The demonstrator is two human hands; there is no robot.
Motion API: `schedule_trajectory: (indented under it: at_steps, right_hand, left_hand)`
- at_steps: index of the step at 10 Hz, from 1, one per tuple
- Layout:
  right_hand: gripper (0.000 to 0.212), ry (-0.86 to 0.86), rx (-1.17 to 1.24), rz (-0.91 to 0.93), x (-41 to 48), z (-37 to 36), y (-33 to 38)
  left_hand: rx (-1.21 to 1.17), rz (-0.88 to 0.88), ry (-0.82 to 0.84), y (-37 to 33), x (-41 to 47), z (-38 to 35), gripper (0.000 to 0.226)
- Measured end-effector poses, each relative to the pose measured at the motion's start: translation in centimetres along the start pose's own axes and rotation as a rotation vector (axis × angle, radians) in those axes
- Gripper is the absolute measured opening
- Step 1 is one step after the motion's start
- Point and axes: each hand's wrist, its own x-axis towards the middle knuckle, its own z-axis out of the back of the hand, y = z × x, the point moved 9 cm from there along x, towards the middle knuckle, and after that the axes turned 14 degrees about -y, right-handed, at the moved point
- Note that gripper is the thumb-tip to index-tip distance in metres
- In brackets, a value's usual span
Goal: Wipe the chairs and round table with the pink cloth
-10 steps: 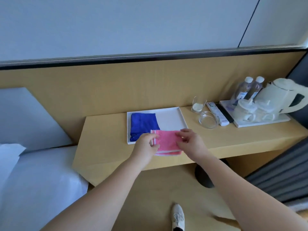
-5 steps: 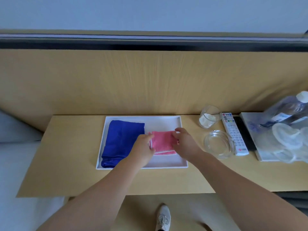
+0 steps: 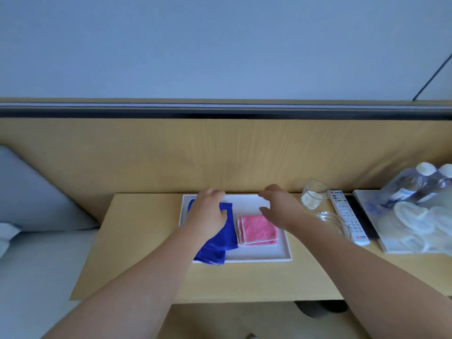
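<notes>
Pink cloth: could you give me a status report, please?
Left hand open over blue cloth. Right hand open, empty. Pink cloth folded in white tray, not held.

Both bare forearms reach forward side by side; the left hand (image 3: 208,212) and right hand (image 3: 281,209) are palm-down, fingers loosely curved.

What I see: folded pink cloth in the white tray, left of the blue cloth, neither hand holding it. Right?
Wrong side: the head view shows the pink cloth right of the blue cloth. It lies in the white tray, and neither left hand nor right hand holds it.
</notes>
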Motion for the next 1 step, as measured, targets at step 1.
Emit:
schedule_trajectory:
  at_steps: [1]
  right_hand:
    - [0.047, -0.127, 0.014, 0.030, -0.14, 5.23, 4.70]
  left_hand:
    - [0.008, -0.119, -0.098, -0.67, 0.18, 7.68, 0.053]
